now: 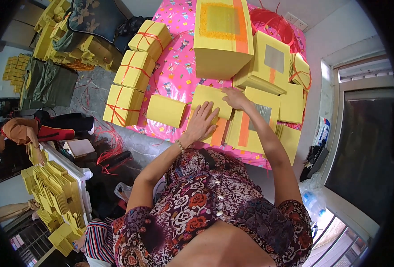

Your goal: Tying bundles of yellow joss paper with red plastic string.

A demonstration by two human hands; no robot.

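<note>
Left hand: Your left hand (pixel 201 121) lies palm down with fingers spread, open, on the near side of the yellow paper piece (pixel 206 94) at the center of the frame.
Right hand: Your right hand (pixel 235 99) reaches the piece's right end with bent fingers; whether they pinch it, you cannot tell.
Yellow paper piece: It sits in front of you on the pink patterned table (pixel 172 80), just below a tall yellow stack (pixel 221 66) with an orange stripe.
Right of your hands: A yellow stack with a gray panel (pixel 260 66) stands near a tangle of red cord (pixel 271 24) at the upper right.
Left of your hands: A low yellow block (pixel 166 111) lies beside three red-tied bundles (pixel 133 69) lined along the table's edge.
Far left: A co-worker (pixel 23 131) leans over a pile of folded yellow pieces (pixel 56 191) at the lower left.
</note>
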